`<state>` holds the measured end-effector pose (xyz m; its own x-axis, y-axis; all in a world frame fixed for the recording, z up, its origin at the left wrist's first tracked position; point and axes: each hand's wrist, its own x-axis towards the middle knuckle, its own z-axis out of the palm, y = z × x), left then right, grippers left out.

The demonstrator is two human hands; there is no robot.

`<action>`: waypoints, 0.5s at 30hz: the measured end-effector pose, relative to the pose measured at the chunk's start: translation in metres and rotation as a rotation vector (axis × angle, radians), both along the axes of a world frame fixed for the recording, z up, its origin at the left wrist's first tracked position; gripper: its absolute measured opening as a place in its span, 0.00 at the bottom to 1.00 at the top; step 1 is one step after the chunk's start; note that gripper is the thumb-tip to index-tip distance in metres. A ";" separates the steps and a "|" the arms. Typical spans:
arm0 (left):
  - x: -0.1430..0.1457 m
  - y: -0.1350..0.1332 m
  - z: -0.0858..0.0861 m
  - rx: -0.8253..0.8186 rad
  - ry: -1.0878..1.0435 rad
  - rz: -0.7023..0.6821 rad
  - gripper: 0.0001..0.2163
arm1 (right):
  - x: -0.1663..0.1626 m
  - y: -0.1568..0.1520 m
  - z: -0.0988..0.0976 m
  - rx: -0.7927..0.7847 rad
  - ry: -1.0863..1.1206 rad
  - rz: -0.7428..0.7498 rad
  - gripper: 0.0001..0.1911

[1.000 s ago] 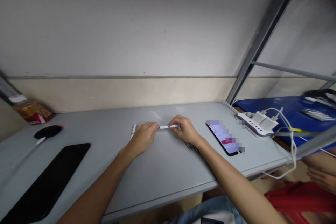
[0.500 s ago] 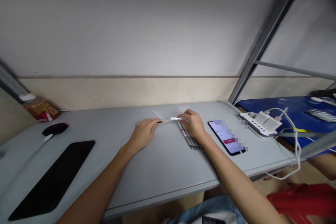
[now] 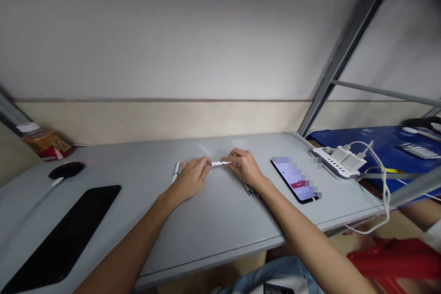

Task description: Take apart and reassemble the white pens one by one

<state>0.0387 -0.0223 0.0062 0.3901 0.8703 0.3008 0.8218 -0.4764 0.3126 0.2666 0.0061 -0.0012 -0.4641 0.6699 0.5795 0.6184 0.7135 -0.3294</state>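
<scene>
Now: one pen [image 3: 218, 163] between left hand [image 3: 191, 177] and right hand [image 3: 245, 167]

One grey table [image 3: 213, 225] carries everything. Taking the hands as the centre, one black pad [image 3: 62, 234] lies at eight o'clock, near the table's front edge. One white strip [image 3: 336, 167] sits far out at three o'clock with two white plugs [image 3: 346, 158] in it. One phone [image 3: 294, 178], screen lit, lies at three o'clock, between the right hand and the strip. One bottle [image 3: 43, 142] lies at ten o'clock by the wall, and one black mouse [image 3: 66, 170] at nine. Both hands are curled, each pinching one end of the white pen, which lies level just above the table at twelve o'clock of the knuckles. At least one spare pen [image 3: 176, 171] lies just beside the left hand at nine o'clock. Grey pens [image 3: 248, 188] show under the right wrist; their count cannot be told.
</scene>
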 end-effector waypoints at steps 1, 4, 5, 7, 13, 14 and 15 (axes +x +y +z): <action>0.000 0.000 -0.001 0.001 0.007 -0.006 0.14 | -0.001 0.000 -0.001 0.002 0.013 0.016 0.12; 0.000 0.000 -0.002 0.015 0.040 -0.022 0.15 | -0.003 0.002 -0.003 0.015 0.072 0.046 0.10; 0.000 0.000 -0.002 0.022 0.049 -0.023 0.15 | -0.004 0.002 -0.004 0.016 0.092 0.055 0.10; 0.000 0.000 -0.001 0.035 0.062 -0.028 0.15 | -0.004 0.002 -0.003 0.002 0.125 0.081 0.09; 0.001 -0.001 0.003 0.072 0.025 -0.076 0.12 | -0.004 -0.006 0.006 -0.254 0.211 0.162 0.12; 0.001 -0.001 0.004 0.087 0.000 -0.087 0.11 | -0.004 -0.007 0.007 -0.318 0.217 0.154 0.14; 0.001 0.000 0.004 0.104 -0.031 -0.097 0.10 | -0.004 -0.008 0.008 -0.370 0.221 0.144 0.17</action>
<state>0.0396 -0.0225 0.0106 0.4598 0.7928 0.4001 0.7613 -0.5839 0.2819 0.2626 -0.0017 0.0067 -0.4597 0.7884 0.4088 0.4075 0.5963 -0.6916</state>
